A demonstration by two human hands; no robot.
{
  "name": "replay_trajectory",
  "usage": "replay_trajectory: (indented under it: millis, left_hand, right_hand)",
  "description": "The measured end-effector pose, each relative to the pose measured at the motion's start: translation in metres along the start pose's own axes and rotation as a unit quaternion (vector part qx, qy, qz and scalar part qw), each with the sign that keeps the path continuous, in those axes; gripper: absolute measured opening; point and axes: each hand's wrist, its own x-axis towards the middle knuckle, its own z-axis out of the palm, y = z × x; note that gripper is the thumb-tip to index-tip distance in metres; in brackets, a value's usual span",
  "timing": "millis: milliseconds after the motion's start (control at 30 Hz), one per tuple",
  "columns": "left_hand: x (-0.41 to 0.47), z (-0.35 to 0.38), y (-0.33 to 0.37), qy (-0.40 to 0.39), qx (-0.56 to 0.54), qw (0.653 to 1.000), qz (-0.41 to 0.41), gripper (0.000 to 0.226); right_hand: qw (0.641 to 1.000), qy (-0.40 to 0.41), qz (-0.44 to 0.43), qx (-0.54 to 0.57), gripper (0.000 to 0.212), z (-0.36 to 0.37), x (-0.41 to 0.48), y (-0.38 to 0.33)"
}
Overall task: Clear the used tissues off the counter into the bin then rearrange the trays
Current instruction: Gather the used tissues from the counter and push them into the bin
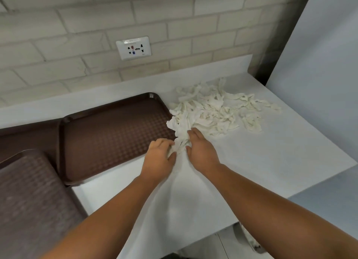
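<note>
Low right, below the counter (261, 171) edge: sliver of what may be the bin (250, 237), white scraps in it, too cropped to confirm. Near left: greyish tray (29, 196) hanging over the counter front, seemingly lying partly over a darker tray (29, 131). Reaches in from the near edge with both bare forearms, converging on one clump (181, 136) at the near-left corner of the tissues (219, 111). Handling, as a guess: near weightless, soft, crumpled, no stiffness, likely to shed strips if grabbed loosely. Best scooped from both sides and squeezed into a ball, not picked strip by strip. Grips the clump's left side with the left hand (158, 156), palm down, fingers curled into the paper, thumb pointing right. Closes the right hand (202, 152) over the right side, fingers held together and bent over the top, thumb pinching in from the near side. Slight blur, so exact contact unclear. Just left of the hands: brown textured tray (116, 134), flat, tissue edge lapping over its right rim. Farther right: rest of the tissues, loose twisted white strips spread toward the far right corner, strays at the right fringe. Far: pale brick wall (77, 26) with a socket (133, 48), grey panel (319, 74) at right.
</note>
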Motion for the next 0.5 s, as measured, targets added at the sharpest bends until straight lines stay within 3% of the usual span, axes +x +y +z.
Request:
replay_trajectory:
  millis: [133,267,367,500]
  left_hand:
    - [0.011,-0.005,-0.001,-0.005,-0.023,1.0,0.002,0.029]
    - [0.025,-0.01,0.0,0.016,-0.051,0.998,0.025,0.025]
    - [0.042,-0.012,0.001,0.022,-0.058,0.998,0.011,0.021]
    - [0.064,-0.009,0.004,0.022,-0.059,0.998,0.001,0.025]
  right_hand:
    - [0.999,0.027,-0.013,-0.042,0.034,0.009,0.021,0.008]
    - [0.997,0.067,-0.026,-0.01,0.016,0.008,0.024,0.014]
    - [0.995,0.082,-0.023,0.054,0.02,-0.004,0.018,0.016]
    - [0.97,0.088,0.056,0.22,0.02,-0.03,0.006,0.015]
